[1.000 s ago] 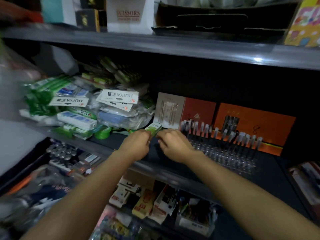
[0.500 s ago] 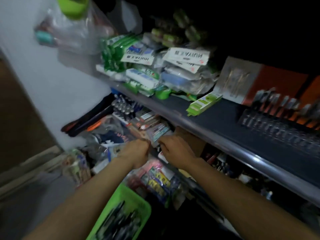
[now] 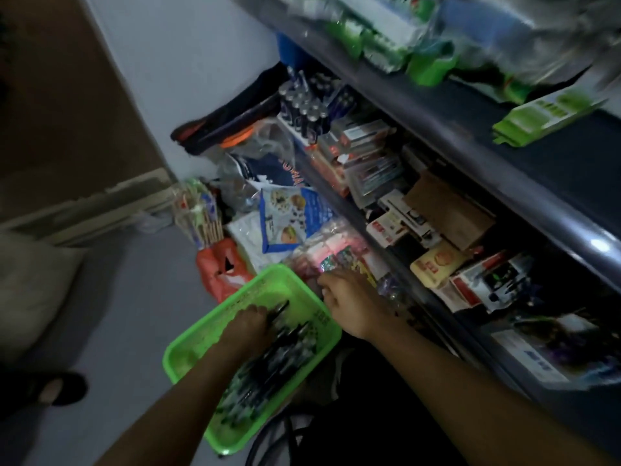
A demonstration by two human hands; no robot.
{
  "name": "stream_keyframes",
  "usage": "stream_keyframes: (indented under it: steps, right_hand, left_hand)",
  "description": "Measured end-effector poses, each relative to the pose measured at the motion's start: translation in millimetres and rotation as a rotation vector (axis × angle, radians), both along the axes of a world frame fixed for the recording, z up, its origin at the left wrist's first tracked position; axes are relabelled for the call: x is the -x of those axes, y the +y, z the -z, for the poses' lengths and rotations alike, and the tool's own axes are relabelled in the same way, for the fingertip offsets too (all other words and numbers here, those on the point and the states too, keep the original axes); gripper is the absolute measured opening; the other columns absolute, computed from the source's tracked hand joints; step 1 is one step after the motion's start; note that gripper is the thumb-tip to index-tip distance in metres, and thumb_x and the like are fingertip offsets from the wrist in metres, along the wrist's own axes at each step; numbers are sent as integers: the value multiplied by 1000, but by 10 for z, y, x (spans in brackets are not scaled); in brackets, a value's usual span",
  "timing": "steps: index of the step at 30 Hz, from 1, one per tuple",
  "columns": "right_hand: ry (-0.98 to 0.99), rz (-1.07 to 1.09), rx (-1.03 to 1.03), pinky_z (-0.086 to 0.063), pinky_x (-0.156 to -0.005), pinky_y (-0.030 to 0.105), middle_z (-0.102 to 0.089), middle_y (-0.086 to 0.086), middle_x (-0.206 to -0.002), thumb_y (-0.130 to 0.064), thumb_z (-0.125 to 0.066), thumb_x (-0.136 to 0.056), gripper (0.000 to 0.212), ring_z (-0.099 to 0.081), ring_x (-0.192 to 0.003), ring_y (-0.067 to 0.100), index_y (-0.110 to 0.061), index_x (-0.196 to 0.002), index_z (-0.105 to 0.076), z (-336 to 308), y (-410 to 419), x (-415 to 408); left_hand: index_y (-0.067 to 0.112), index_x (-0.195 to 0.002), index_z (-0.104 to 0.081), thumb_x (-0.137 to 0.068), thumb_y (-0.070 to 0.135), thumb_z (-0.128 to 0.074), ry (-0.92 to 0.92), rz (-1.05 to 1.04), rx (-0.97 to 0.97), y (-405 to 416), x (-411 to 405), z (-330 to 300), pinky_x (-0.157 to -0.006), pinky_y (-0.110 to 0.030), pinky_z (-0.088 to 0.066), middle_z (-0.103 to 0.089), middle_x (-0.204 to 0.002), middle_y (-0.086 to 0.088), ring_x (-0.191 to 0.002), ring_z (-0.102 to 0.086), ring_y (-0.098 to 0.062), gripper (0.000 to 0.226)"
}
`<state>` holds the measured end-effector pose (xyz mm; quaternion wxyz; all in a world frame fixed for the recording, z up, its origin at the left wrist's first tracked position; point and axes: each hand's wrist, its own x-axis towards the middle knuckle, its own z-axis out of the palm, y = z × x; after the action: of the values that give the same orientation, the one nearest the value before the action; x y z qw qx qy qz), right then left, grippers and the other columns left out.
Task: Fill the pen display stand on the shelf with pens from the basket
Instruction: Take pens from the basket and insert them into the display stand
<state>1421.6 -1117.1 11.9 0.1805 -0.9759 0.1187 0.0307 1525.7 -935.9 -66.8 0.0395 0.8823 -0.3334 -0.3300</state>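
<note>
A bright green plastic basket (image 3: 201,334) sits low in front of the shelves and holds several dark pens (image 3: 285,351). My left hand (image 3: 247,329) is down inside the basket on top of the pens, fingers curled round one dark pen (image 3: 280,307) whose end sticks out past them. My right hand (image 3: 349,306) hovers at the basket's far right rim with its fingers loosely spread, holding nothing. The pen display stand is out of view.
The grey shelf edge (image 3: 470,169) runs diagonally at the upper right with a green box (image 3: 544,116) lying on it. Lower shelves are packed with cartons and packets (image 3: 396,183). A red bag (image 3: 221,267) and a sandalled foot (image 3: 50,388) are on the floor.
My view has swung down from the shelf with the pen stand to the floor. Both hands have dropped to the green basket, and my left hand has reached in among the pens.
</note>
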Motion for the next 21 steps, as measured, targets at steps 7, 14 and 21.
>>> stream_keyframes:
  steps: [7, 14, 21]
  right_hand:
    - [29, 26, 3, -48, -74, 34, -64, 9, -102, -11, -47, -91, 20, -58, -93, 27, -10, -104, -62, 104, 39, -104]
    - [25, -36, -4, -37, -74, 31, -64, 9, -107, -12, -45, -91, 26, -56, -99, 26, -8, -111, -62, 206, 91, -134]
    - [74, -72, -7, -42, -77, 38, -60, 14, -98, -11, -46, -91, 16, -57, -89, 31, -7, -96, -60, 299, 135, -94]
  left_hand:
    - [7, -121, -42, -60, 53, -78, -12, -78, -65, 181, 139, 263, -92, -38, -41, -39, -123, -13, -112, -39, -29, 84]
    - [5, -116, -44, -61, 56, -78, 69, -103, -62, 193, 90, 387, -84, -35, -40, -49, -120, -15, -108, -48, -30, 82]
    - [6, -111, -49, -65, 38, -81, 194, -139, -51, 113, 63, 347, -74, -30, -40, -54, -116, -11, -103, -53, -28, 65]
